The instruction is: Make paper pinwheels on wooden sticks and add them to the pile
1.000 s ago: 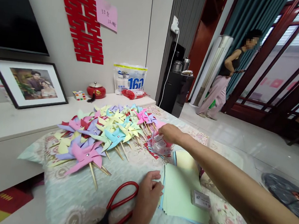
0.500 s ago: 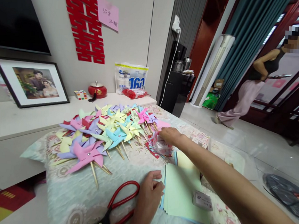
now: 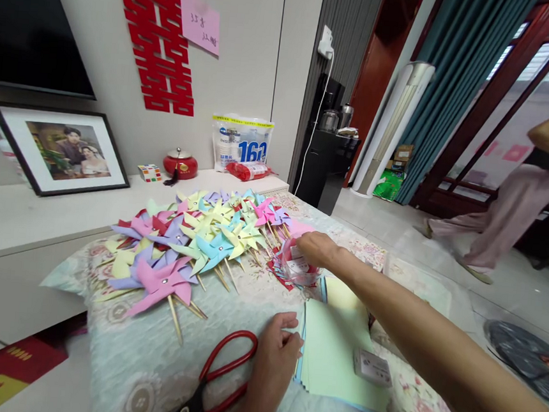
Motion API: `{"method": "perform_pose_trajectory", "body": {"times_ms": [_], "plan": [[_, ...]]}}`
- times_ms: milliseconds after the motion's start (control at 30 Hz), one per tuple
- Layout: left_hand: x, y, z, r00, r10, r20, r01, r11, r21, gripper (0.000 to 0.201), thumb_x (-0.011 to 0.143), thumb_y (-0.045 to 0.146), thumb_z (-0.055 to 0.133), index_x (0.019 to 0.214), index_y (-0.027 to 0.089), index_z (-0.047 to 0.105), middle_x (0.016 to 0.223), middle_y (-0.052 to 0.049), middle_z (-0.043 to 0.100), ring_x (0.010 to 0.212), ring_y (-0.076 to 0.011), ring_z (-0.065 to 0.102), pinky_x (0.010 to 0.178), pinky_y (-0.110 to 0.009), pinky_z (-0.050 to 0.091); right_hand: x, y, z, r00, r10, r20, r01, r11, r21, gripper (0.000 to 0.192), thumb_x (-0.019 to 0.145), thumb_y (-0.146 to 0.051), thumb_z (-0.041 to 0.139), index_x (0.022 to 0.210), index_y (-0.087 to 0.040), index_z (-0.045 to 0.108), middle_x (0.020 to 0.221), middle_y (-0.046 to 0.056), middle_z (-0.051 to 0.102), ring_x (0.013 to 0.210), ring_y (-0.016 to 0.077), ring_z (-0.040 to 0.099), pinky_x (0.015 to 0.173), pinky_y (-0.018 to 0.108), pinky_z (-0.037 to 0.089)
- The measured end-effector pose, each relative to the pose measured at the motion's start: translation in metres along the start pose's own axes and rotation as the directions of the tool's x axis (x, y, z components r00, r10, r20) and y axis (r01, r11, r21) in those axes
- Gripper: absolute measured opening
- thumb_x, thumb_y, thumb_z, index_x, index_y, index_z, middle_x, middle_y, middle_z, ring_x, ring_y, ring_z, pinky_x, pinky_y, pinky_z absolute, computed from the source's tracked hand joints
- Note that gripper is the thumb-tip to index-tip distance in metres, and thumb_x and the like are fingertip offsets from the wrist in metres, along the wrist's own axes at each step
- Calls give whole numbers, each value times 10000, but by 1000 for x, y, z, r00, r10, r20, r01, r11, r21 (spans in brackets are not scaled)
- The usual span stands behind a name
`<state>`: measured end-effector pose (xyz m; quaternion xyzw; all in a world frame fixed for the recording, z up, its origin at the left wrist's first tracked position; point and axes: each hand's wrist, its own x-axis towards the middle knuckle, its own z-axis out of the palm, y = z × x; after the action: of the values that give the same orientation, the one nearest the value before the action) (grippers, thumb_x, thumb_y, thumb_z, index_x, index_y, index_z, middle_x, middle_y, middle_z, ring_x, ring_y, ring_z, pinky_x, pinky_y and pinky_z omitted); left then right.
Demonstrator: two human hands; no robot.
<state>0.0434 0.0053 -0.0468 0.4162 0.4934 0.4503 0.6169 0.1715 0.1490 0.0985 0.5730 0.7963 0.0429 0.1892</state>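
Observation:
My right hand [image 3: 316, 248] reaches forward, its fingertips bent down into a small clear plastic container [image 3: 297, 271] with red and white bits; what they pinch is hidden. My left hand [image 3: 275, 353] rests low on the cloth, fingers loosely curled, tips touching the left edge of a stack of pale green paper [image 3: 334, 349]. Red-handled scissors [image 3: 221, 374] lie just left of that hand. A heap of pastel paper pinwheels on wooden sticks [image 3: 194, 244] spreads to the left of the container.
A small white box [image 3: 372, 366] lies on the paper stack. The floral cloth [image 3: 145, 361] covers the work surface. Behind are a low white shelf [image 3: 38, 211] with a framed photo, red pot and bag. A person [image 3: 520, 195] walks at far right.
The person in the background has walked from the middle of the room to the far right. My hands have barely moved; the right hand stays at the clear container.

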Motion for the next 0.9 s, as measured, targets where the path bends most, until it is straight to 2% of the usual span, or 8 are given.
{"method": "perform_pose_trajectory", "body": {"times_ms": [367,467,533,600,667,733,800,900], "plan": [[-3,3,4,999,15,-51,-16,1000,-19,322,684,246,646,988,139,649,1032,-138,676,661,-173,651,560,-286,508,-25,13,-11,987,43,-157,-45,999,-12,269,783,-77,572,1000,-94,731,1015,200,735,907,308,711,676,312,482],[-5,11,4,998,5,-59,-9,997,-74,351,701,311,699,994,123,657,1021,-147,678,657,-181,651,539,-288,503,-42,15,-23,971,87,-222,-88,996,4,256,819,-108,531,1002,-97,711,1012,194,722,882,295,697,651,306,440],[-7,21,2,999,-15,-44,7,984,-179,428,737,416,712,1028,107,656,1020,-161,680,681,-196,659,549,-301,513,-60,10,-29,957,100,-274,-94,995,34,249,854,-140,499,1008,-108,692,1009,177,716,870,270,680,661,302,418],[-10,33,-1,999,-36,11,38,908,-417,540,774,529,682,1101,101,638,1098,-188,669,789,-239,688,620,-339,549,-81,-2,-28,942,59,-330,-14,991,137,189,855,-172,518,942,-143,683,934,121,720,809,218,656,667,282,394],[-13,44,-4,994,-58,93,104,766,-635,640,793,617,638,1215,139,595,1196,-193,654,933,-295,693,725,-408,575,-100,-19,-20,946,-29,-323,118,958,261,121,817,-179,566,873,-161,673,861,78,712,728,184,623,634,272,361],[-15,50,-6,991,-43,125,122,668,-734,614,799,596,651,1246,181,589,1207,-165,663,981,-300,683,770,-443,580,-115,-36,-6,948,-118,-295,220,913,343,124,783,-152,589,876,-165,669,842,65,704,740,183,614,626,266,348],[-17,51,-6,991,-16,132,109,664,-740,472,779,459,729,1155,183,652,1151,-142,693,930,-268,688,759,-411,584,-123,-46,6,945,-172,-277,277,872,404,181,774,-136,603,937,-169,675,905,67,703,782,186,617,647,263,360],[-18,45,-5,996,-5,89,65,730,-680,290,741,299,784,986,162,710,1027,-119,721,840,-224,687,694,-343,583,-123,-45,16,930,-190,-314,322,831,453,288,812,-181,621,1099,-188,651,1044,74,679,832,186,619,683,264,395]]}}
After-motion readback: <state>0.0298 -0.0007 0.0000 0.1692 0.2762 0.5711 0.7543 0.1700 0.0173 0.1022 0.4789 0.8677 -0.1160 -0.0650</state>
